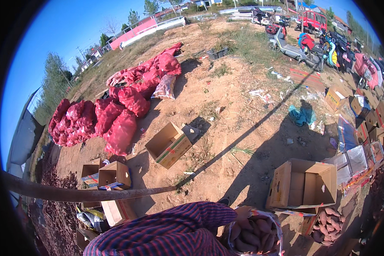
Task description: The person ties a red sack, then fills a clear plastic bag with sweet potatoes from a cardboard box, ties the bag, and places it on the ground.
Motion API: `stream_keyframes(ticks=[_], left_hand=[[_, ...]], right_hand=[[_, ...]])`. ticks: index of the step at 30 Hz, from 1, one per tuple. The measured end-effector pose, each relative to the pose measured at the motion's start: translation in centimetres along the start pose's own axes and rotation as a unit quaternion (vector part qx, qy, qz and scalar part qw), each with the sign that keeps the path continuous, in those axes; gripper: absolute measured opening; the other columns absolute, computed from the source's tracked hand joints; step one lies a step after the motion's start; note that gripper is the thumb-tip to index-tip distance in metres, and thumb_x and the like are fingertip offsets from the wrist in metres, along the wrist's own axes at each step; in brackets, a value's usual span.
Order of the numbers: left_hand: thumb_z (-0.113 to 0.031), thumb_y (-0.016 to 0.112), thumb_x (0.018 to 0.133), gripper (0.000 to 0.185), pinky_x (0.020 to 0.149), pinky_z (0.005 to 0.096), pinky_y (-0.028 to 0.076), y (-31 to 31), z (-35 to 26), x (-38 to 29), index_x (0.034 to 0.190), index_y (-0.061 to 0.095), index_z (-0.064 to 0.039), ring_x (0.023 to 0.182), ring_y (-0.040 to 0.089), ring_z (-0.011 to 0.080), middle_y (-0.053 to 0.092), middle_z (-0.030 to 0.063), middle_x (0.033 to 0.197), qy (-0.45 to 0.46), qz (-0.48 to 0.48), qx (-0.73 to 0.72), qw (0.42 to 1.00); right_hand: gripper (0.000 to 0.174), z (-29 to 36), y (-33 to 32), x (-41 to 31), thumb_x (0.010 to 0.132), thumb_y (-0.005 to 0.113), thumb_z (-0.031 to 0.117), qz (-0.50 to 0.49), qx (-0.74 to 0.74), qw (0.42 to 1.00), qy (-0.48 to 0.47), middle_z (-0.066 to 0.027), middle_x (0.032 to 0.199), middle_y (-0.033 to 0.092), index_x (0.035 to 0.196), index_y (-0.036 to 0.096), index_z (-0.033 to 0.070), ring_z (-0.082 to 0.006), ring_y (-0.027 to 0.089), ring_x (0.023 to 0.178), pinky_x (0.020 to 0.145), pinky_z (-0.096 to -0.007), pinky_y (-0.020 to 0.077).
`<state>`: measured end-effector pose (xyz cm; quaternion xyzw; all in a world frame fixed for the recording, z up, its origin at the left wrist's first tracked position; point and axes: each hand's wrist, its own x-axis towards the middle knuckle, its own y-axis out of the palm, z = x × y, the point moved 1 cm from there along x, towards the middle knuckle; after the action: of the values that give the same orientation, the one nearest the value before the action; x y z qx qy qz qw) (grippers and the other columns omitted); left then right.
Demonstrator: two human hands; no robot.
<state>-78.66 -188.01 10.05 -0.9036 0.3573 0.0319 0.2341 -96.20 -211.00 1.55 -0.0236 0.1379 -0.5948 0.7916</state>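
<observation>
A blue and red striped sleeve reaches in from the bottom edge. At its end my left hand [243,212] lies at the rim of a round container [279,224] with a pale rim. Its fingers cannot be made out. Reddish sweet potatoes [254,235] fill the container, and its lower part is cut off by the picture's edge. My right hand is out of view. Just beyond the container, to the upper right, stands an open cardboard box [280,185]. More sweet potatoes [329,224] lie in a heap to the right.
A cardboard box [174,152] stands open on the dirt ahead. Filled red mesh sacks [121,131] stand at left, near smaller boxes [115,174]. A brown pole [83,194] crosses the lower left. Boxes and lined crates [356,158] line the right side; parked scooters [294,49] stand beyond.
</observation>
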Motion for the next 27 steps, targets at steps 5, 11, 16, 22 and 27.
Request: stream_keyframes(ticks=[5,11,16,22,27], left_hand=[[-0.027,0.049,0.094,0.035,0.083,0.0416,0.051,3.8,8.7,0.5,0.118,0.061,-0.005,0.095,0.066,0.0329,0.067,0.0200,0.098,-0.139,-0.061,0.074,0.986],[-0.034,0.049,0.094,0.039,0.082,0.0423,0.050,3.5,8.9,1.1,0.107,0.066,-0.002,0.091,0.067,0.0327,0.067,0.0213,0.096,-0.177,-0.075,0.087,0.977],[-0.052,0.059,0.082,0.052,0.086,0.0427,0.049,1.3,6.3,1.2,0.104,0.068,-0.005,0.094,0.065,0.0341,0.067,0.0192,0.101,-0.146,0.085,0.049,0.984],[-0.047,0.066,0.077,0.052,0.077,0.0405,0.052,0.7,9.8,-2.8,0.107,0.067,-0.004,0.086,0.068,0.0305,0.069,0.0184,0.093,-0.190,0.087,0.004,0.978],[-0.030,0.063,0.080,0.040,0.080,0.0392,0.053,-2.9,12.7,-8.9,0.113,0.066,-0.007,0.090,0.069,0.0291,0.070,0.0189,0.096,-0.268,0.024,-0.092,0.959]], right_hand=[[0.040,-1.1,-0.2,-0.7,0.082,0.062,0.026,0.025,-0.041,0.998,-0.031,-0.0117,0.090,0.064,0.108,0.058,-0.004,-0.0258,0.061,0.082,0.074,-0.0380,0.0496],[0.038,-2.6,-4.5,1.0,0.078,0.064,0.022,0.009,-0.244,0.936,-0.255,-0.0114,0.084,0.065,0.105,0.059,-0.005,-0.0259,0.062,0.076,0.070,-0.0376,0.0501],[0.017,-3.3,-5.7,3.1,0.088,0.055,0.021,-0.004,-0.072,0.982,-0.173,-0.0031,0.072,0.059,0.087,0.058,0.004,-0.0187,0.056,0.064,0.056,-0.0313,0.0449],[0.022,-2.3,-5.9,2.1,0.098,0.045,0.017,0.140,0.184,0.965,0.121,0.0044,0.058,0.034,0.076,0.046,0.012,-0.0072,0.037,0.051,0.050,-0.0188,0.0329],[0.019,4.0,-1.7,-7.6,0.100,0.041,0.016,0.099,0.150,0.954,0.239,0.0049,0.058,0.034,0.085,0.052,0.011,-0.0071,0.038,0.054,0.050,-0.0205,0.0351]])
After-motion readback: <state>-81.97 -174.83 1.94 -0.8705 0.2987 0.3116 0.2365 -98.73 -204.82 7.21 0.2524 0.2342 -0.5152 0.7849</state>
